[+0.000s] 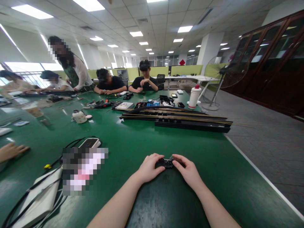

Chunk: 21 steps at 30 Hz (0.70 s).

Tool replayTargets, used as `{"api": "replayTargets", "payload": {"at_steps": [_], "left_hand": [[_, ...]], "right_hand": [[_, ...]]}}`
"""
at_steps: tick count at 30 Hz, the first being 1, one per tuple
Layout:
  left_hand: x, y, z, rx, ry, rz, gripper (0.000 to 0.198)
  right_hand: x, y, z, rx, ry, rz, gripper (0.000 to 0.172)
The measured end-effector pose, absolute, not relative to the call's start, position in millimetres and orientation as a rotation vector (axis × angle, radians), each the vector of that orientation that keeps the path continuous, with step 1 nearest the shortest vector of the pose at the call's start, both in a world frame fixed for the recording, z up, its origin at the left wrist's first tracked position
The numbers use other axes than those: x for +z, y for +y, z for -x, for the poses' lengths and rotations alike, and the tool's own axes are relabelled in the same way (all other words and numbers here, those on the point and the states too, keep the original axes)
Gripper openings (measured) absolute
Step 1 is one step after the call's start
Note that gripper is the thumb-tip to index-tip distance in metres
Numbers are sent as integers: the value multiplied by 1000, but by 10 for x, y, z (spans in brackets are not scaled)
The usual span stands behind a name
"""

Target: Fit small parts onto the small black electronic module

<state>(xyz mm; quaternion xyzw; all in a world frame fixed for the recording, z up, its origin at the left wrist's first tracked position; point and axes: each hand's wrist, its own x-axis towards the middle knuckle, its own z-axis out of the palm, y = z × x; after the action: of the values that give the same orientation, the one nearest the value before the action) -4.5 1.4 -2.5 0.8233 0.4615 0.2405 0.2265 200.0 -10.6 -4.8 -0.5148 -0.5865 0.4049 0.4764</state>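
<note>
Both my hands rest on the green table (133, 139) close to its front edge. Between them sits a small black part (166, 163). My left hand (150, 167) curls its fingers round the part's left end. Fingers of my right hand (186, 169) pinch its right end. The part is mostly covered by my fingers, so its shape is hard to make out.
Long black trays with thin rods (185, 120) lie across the table's middle. A white bottle with a red cap (194, 97) stands behind them. A phone (90, 143), cables and a white box (40, 199) lie at left. Several people sit at the far end. Someone's hand (11, 150) rests at the left edge.
</note>
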Motion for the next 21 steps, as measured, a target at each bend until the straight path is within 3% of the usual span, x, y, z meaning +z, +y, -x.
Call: {"api": "replayTargets", "payload": {"at_steps": [5, 13, 21], "left_hand": [[-18, 13, 44, 671, 1259, -2270, 44], [-30, 18, 40, 674, 1251, -2279, 43], [-37, 22, 33, 679, 1249, -2276, 42]], "right_hand": [[-34, -142, -1973, 782, -1691, 1256, 22], [-18, -165, -1947, 526, -2034, 1240, 22], [23, -183, -1942, 556, -2056, 1256, 22]]}}
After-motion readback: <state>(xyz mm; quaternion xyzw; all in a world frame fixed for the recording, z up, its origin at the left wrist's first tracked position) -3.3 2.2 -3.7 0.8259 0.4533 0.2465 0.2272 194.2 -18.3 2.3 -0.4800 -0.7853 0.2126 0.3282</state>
